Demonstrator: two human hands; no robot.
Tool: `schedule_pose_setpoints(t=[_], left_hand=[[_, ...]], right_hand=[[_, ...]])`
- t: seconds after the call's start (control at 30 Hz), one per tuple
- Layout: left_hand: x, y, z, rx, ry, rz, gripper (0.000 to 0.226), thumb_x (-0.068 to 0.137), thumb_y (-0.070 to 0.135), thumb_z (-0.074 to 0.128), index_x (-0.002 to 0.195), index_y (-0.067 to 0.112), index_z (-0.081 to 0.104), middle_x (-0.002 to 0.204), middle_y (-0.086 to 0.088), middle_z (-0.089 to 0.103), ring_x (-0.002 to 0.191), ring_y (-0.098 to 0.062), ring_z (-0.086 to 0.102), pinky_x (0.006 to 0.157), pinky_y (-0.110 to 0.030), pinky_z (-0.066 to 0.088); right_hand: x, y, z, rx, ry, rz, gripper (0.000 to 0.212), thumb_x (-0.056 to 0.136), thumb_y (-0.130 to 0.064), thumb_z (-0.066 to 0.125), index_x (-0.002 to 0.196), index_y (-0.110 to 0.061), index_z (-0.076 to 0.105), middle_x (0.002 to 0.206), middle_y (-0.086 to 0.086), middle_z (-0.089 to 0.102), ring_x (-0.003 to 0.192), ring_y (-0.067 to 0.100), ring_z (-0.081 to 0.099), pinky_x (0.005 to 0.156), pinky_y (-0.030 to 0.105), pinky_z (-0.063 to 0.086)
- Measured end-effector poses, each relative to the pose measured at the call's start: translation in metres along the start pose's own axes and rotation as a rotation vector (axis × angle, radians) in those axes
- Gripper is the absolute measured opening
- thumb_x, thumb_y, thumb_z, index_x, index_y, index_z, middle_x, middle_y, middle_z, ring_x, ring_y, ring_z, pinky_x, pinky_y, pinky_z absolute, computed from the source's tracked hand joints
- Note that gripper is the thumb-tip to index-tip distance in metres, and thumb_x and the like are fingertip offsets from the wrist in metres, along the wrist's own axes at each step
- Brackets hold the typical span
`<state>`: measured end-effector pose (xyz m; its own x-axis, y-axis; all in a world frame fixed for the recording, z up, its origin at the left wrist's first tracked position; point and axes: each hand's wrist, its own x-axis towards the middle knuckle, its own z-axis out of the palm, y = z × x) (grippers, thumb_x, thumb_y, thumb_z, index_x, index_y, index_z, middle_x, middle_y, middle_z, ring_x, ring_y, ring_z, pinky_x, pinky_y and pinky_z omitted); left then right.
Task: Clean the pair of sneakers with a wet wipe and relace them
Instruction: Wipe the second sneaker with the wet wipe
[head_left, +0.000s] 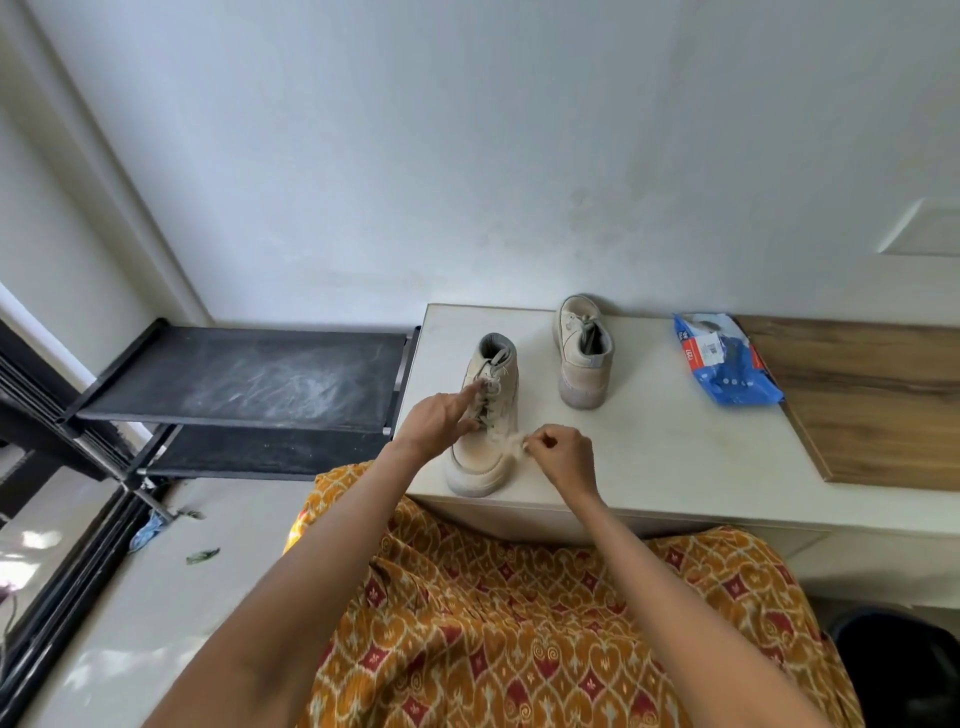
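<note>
Head view: a person seated at a pale cabinet top (649, 457) works on the lacing of the nearer sneaker (485, 431), which stands toe toward them close to the front edge. The left hand (441, 418) reaches across the shoe's near side, forefinger stretched out and pressing on the laces (488, 392) at the eyelets, while the thumb and the remaining fingers look curled at the shoe's flank; whether they actually grip anything cannot be told. The right hand (563, 449) sits just beside the toe with fingers curled, pinching the pale lace end (517, 444) between thumb and forefinger. Both forearms run up from the lap, wrists bent slightly inward toward each other.

The second sneaker (584, 353) stands behind, heel toward the person, apart from the first. The blue wipe packet (724, 358) lies well to its right, touching a wooden board (872, 400).

Risks from here appear modest. With the shoe so near the edge, a hard tug on the lace could drag it off toward the lap. The pinched end looks frayed, and may snag or refuse an eyelet. If the pressing finger lifts too soon, the laced rows could slacken.
</note>
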<state>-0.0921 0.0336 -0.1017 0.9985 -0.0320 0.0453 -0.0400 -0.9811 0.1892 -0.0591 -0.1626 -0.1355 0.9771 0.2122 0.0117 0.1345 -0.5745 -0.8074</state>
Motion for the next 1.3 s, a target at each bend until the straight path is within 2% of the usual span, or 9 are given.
schedule_pose_setpoints(t=[0.1,0.17,0.27,0.43,0.8,0.97,1.1,1.2,1.3], left_hand=[[0.002,-0.001,-0.003,-0.092,-0.054,-0.014,0.072,0.093,0.028,0.055,0.15,0.018,0.012,0.12,-0.018,0.061,0.1,-0.038,0.059,0.08,-0.039,0.042],[0.006,-0.009,-0.012,-0.194,-0.209,-0.005,0.084,0.089,0.035,0.059,0.15,0.019,0.004,0.136,-0.016,0.051,0.116,-0.035,0.054,0.095,-0.04,0.041],[0.005,-0.011,-0.026,-0.156,-0.422,0.042,0.108,0.079,0.039,0.071,0.149,0.022,-0.009,0.149,-0.012,0.034,0.131,-0.031,0.04,0.108,-0.043,0.031],[-0.005,-0.008,-0.022,-0.068,-0.551,0.068,0.134,0.062,0.059,0.077,0.145,0.024,-0.023,0.158,-0.003,-0.008,0.144,-0.031,-0.002,0.118,-0.048,0.004],[-0.013,0.0,-0.01,0.012,-0.304,0.108,0.134,0.064,0.056,0.076,0.146,0.011,-0.02,0.156,-0.015,-0.009,0.145,-0.027,0.0,0.117,-0.036,-0.003],[-0.017,0.004,-0.004,0.067,-0.187,0.097,0.132,0.061,0.058,0.076,0.149,0.009,-0.01,0.157,-0.016,-0.002,0.144,-0.029,0.009,0.117,-0.04,0.003],[-0.019,0.002,-0.006,0.024,-0.202,0.069,0.13,0.063,0.059,0.075,0.149,0.008,-0.009,0.156,-0.017,0.008,0.143,-0.029,0.015,0.117,-0.037,0.003],[-0.018,0.007,-0.01,0.001,-0.2,0.044,0.128,0.064,0.058,0.075,0.149,0.008,-0.006,0.154,-0.016,0.016,0.139,-0.03,0.024,0.116,-0.036,0.012],[-0.013,0.017,-0.007,-0.023,-0.184,-0.042,0.125,0.064,0.051,0.078,0.149,0.007,-0.003,0.154,-0.015,0.015,0.138,-0.03,0.027,0.109,-0.04,0.029]], right_hand=[[0.005,-0.001,0.006,0.224,0.061,0.188,0.018,0.087,-0.018,0.064,0.101,-0.012,0.072,0.099,-0.001,0.071,0.089,0.011,0.062,0.072,0.016,0.043],[0.001,-0.002,0.017,0.279,0.019,0.228,0.022,0.087,-0.016,0.063,0.108,-0.013,0.071,0.107,0.001,0.07,0.098,0.016,0.063,0.08,0.024,0.046],[-0.01,-0.003,0.022,0.252,0.038,0.21,0.023,0.087,-0.013,0.061,0.108,-0.012,0.071,0.106,0.003,0.071,0.099,0.017,0.063,0.075,0.021,0.041],[-0.002,-0.008,0.021,0.24,0.052,0.242,0.024,0.088,-0.01,0.058,0.108,-0.012,0.071,0.109,0.005,0.07,0.102,0.022,0.062,0.074,0.02,0.039],[-0.024,-0.016,0.024,0.134,0.115,0.115,0.023,0.085,-0.016,0.064,0.106,-0.012,0.072,0.103,0.006,0.072,0.094,0.018,0.066,0.073,0.018,0.043],[-0.062,-0.015,0.042,0.114,0.183,0.05,0.02,0.083,-0.012,0.065,0.101,-0.016,0.074,0.09,0.008,0.071,0.084,0.022,0.065,0.074,0.03,0.052],[-0.055,-0.013,0.028,0.086,0.081,0.021,0.016,0.084,-0.018,0.066,0.096,-0.017,0.075,0.088,0.005,0.073,0.076,0.014,0.062,0.064,0.023,0.046],[-0.022,-0.023,0.007,0.086,0.117,0.085,0.019,0.088,-0.014,0.059,0.1,-0.015,0.074,0.099,0.004,0.073,0.086,0.016,0.064,0.068,0.02,0.042],[0.004,-0.031,0.005,-0.014,0.005,0.097,0.024,0.091,-0.013,0.054,0.109,-0.014,0.071,0.112,0.008,0.069,0.104,0.026,0.063,0.075,0.024,0.043]])
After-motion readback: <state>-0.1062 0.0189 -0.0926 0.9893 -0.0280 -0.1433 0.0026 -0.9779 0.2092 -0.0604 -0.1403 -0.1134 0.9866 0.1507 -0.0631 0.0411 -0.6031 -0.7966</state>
